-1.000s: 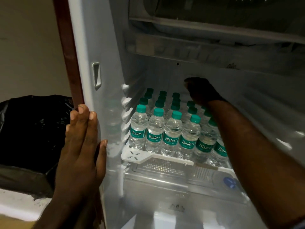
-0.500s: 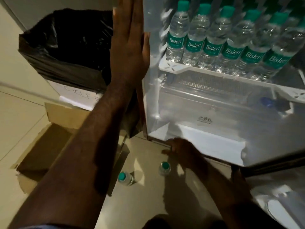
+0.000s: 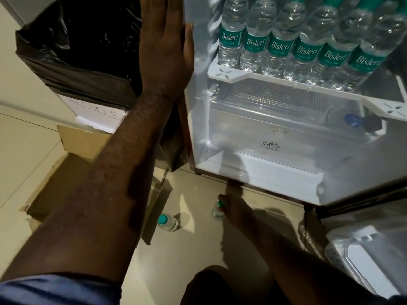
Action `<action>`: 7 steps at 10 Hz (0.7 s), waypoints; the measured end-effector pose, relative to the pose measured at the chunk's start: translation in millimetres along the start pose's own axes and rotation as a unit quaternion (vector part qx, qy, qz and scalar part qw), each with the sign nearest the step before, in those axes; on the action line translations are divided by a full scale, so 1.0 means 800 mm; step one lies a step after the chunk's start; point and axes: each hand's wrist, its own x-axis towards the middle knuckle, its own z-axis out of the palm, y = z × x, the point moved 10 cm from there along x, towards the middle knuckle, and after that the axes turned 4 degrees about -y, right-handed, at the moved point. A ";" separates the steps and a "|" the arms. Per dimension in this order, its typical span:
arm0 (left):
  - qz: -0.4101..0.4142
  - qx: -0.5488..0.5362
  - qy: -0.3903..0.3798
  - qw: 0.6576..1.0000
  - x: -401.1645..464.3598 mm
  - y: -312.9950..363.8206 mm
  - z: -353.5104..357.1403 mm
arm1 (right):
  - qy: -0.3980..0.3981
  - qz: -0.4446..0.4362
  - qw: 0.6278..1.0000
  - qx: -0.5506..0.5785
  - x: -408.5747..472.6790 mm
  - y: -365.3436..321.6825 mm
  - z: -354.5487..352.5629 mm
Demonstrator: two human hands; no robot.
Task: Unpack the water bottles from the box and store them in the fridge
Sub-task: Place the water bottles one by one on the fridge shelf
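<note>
**Right hand closing on a floor bottle**

The right hand (image 3: 234,208) is now curling its fingers round the small clear plastic water bottle with a green cap (image 3: 219,209) standing on the beige tiled floor (image 3: 193,256) just in front of the open white fridge (image 3: 275,137); half a second ago that hand was hovering beside the bottle with fingers spread. The left hand (image 3: 165,47) is staying flat, fingers straight, pressing against the fridge's left edge and holding nothing. A second green-capped clear bottle (image 3: 167,221) is standing on the floor to the left, unmoved, near the flattened brown cardboard box (image 3: 66,186). Rows of green-labelled bottles (image 3: 284,42) are filling the white fridge shelf (image 3: 231,73) above the clear crisper drawer (image 3: 275,119). A bin lined with a black plastic bag (image 3: 72,47) is sitting beside the fridge.
</note>
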 end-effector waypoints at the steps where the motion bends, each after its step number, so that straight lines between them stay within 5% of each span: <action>1: 0.019 0.014 0.025 0.999 -0.007 0.017 -0.005 | 0.030 0.006 0.997 0.071 -0.012 -0.004 -0.038; 4: 0.072 0.001 0.032 0.997 -0.003 0.037 -0.025 | 0.158 -0.052 0.979 0.121 -0.053 -0.050 -0.219; 5: 0.084 -0.028 0.008 0.996 -0.001 0.043 -0.026 | 0.263 -0.079 0.955 0.111 -0.085 -0.078 -0.320; 6: 0.089 -0.031 0.001 0.996 -0.004 0.040 -0.028 | 0.349 -0.127 0.921 0.115 -0.115 -0.106 -0.386; 7: 0.109 -0.027 0.010 0.994 -0.011 0.034 -0.024 | 0.506 -0.157 0.844 0.085 -0.175 -0.124 -0.462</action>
